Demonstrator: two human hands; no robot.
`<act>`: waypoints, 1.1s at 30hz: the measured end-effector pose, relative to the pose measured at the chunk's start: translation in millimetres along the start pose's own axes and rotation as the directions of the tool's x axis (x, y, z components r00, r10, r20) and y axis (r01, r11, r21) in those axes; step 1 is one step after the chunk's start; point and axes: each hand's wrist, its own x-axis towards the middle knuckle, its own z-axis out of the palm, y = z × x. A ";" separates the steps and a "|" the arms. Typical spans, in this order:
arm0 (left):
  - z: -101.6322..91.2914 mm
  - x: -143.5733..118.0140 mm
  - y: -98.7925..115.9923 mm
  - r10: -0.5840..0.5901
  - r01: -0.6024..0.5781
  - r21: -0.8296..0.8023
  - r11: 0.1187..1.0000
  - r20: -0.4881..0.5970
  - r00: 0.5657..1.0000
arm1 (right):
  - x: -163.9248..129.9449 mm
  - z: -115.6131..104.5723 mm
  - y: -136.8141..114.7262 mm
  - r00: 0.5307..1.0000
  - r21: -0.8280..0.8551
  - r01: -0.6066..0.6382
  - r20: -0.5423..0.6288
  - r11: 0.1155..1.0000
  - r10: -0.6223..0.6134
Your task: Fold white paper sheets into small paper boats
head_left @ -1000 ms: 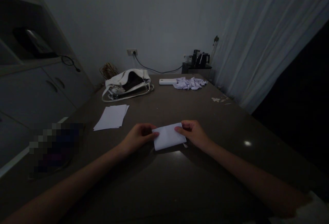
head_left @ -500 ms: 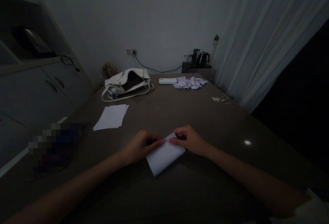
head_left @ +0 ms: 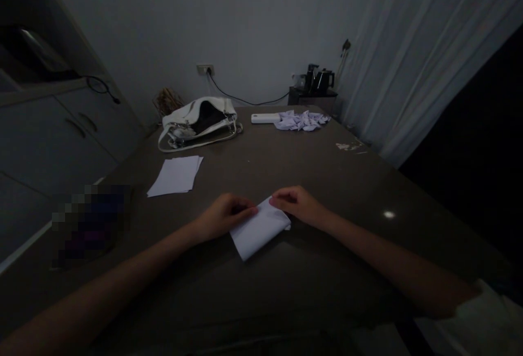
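Note:
A folded sheet of white paper (head_left: 258, 233) lies tilted in front of me on the dark table. My left hand (head_left: 226, 216) pinches its upper left edge, thumb on top and fingers behind. On the far right corner, my right hand (head_left: 300, 204) has the paper between thumb and curled fingers. The paper's right edge is slightly lifted and shows more than one layer. The fingertips behind the paper are partly hidden.
A stack of white paper (head_left: 175, 176) lies to the left. Behind it stands an open white handbag (head_left: 200, 121). Folded paper pieces (head_left: 302, 121) lie at the far edge beside a white object (head_left: 265, 119). A black kettle (head_left: 323, 80) stands beyond, near the curtain (head_left: 392, 67).
The view has tipped down slightly, so everything sits higher. My right thumb has moved toward the paper's far corner, and the right edge of the paper now bends up a little.

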 end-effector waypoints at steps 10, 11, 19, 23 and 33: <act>-2.7 2.4 -11.0 -0.030 0.025 -0.066 0.998 -0.067 0.997 | 1.7 -1.4 1.8 0.979 0.176 -0.202 0.012 0.963 0.203; -2.1 2.3 -11.3 -0.015 0.010 -0.080 0.997 -0.056 0.998 | 1.6 -1.6 1.5 0.981 0.172 -0.193 0.005 0.966 0.195; 0.2 -0.9 -6.9 0.008 -0.009 -0.098 0.995 -0.010 1.000 | -0.2 -3.1 0.5 0.984 0.084 -0.179 0.040 0.980 0.176; -1.8 -1.9 -7.5 0.022 -0.019 -0.108 0.994 0.030 0.999 | 1.1 -2.0 1.9 0.981 0.060 -0.187 0.065 0.981 0.183; 4.4 -3.1 -6.5 0.054 -0.058 -0.138 0.989 -0.030 0.998 | -2.1 5.6 -5.7 0.977 0.180 -0.212 0.021 0.961 0.212</act>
